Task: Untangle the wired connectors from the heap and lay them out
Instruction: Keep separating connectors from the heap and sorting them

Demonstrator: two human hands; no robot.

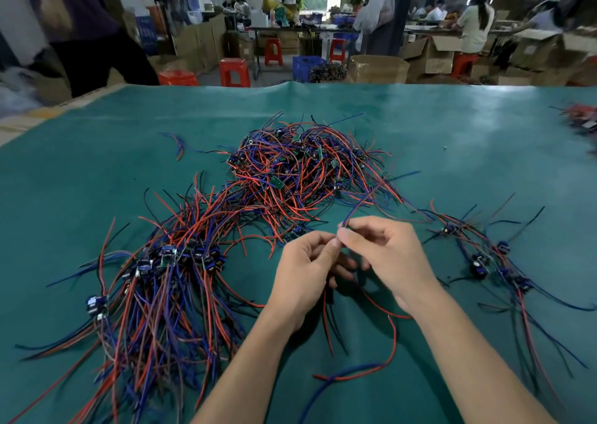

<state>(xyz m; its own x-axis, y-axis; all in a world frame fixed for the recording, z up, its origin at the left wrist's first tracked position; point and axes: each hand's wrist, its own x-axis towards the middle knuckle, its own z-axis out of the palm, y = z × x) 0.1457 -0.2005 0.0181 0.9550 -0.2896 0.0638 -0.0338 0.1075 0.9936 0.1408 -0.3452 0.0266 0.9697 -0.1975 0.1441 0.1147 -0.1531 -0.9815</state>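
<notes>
Wired connector [347,263] (mostly hidden) pinched between left hand [303,275] and right hand [384,255], near the heap [300,171]

A factory assembly floor: workers [475,23] at long benches, cardboard cartons [436,52], red plastic stools [235,72], blue crates [307,66].

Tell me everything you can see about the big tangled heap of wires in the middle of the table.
The heap is a dense, rounded tangle of thin red, blue and black insulated wires with small green circuit boards and dark components caught among them. It lies on the green table cover, beyond both hands, and loose wire ends stick out all round. Strands at its near left run into the laid-out bundle. A blue wire trails from its near right edge to the right hand.
</notes>
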